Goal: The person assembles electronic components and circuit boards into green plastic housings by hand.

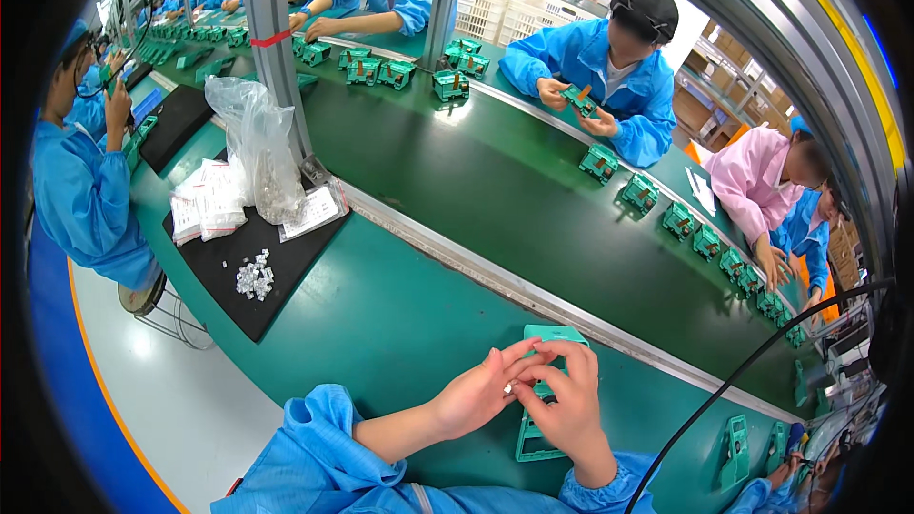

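Note:
Both my hands meet above a green plastic housing [535, 445] lying on the green table in front of me. My left hand [476, 392] is turned palm inward, its fingers stretched out toward the right. My right hand [569, 402] bends over it, thumb and fingers drawn together in a pinch. A tiny white, shiny part [509, 387] shows between the right thumb and the left fingers; its kind is too small to make out. My hands cover the middle of the housing.
On a black mat [252, 312] at left lie a pile of small clear-white parts [254, 276], a plastic bag [255, 138] and white packets [209, 198]. Beyond a metal rail, a conveyor belt [428, 171] carries green assemblies [599, 163]. Co-workers sit around it. A black cable [733, 376] crosses at right.

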Demonstrator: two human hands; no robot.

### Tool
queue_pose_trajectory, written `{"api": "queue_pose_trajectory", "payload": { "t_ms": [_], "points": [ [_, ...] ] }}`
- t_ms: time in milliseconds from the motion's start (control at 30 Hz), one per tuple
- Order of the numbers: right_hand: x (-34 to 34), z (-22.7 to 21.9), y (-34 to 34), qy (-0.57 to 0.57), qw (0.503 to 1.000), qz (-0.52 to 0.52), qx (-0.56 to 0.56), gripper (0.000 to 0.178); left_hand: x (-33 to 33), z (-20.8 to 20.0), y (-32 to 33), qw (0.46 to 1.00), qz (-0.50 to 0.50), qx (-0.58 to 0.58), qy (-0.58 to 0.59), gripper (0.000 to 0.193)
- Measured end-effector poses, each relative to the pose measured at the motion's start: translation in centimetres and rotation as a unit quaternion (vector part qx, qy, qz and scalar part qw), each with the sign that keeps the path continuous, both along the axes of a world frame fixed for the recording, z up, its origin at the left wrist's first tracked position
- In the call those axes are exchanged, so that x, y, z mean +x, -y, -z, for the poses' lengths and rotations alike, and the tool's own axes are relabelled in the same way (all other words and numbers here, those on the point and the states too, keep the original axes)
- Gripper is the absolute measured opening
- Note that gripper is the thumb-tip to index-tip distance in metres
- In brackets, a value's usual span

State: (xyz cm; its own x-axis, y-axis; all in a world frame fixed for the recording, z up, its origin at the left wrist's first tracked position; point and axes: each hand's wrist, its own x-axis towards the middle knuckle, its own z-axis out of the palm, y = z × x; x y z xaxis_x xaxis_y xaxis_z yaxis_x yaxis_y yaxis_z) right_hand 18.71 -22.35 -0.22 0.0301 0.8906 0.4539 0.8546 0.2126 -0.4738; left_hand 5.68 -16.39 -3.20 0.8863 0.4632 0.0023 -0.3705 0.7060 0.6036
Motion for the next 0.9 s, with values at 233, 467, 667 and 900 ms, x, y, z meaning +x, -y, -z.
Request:
{"api": "queue_pose_trajectory", "payload": {
  "t_ms": [233,467,667,900],
  "points": [
    [0.0,0.0,0.0,-0.02,1.0,-0.006,-0.021,0.013,-0.1,0.4,0.2,0.999,0.01,-0.034,0.035,0.058],
    [0.6,0.5,0.1,0.055,0.99,0.025,0.128,0.015,-0.4,1.2,0.4,0.995,-0.058,-0.041,-0.075,0.027],
    [1.0,0.8,0.4,0.06,0.987,-0.008,0.148,0.017,-0.3,1.4,0.6,0.994,-0.075,0.003,-0.077,0.017],
    [4.3,-0.8,1.9,0.046,0.997,-0.006,0.063,0.012,-1.5,-0.8,2.3,0.864,-0.173,0.399,-0.253,0.015]
  ]
}}
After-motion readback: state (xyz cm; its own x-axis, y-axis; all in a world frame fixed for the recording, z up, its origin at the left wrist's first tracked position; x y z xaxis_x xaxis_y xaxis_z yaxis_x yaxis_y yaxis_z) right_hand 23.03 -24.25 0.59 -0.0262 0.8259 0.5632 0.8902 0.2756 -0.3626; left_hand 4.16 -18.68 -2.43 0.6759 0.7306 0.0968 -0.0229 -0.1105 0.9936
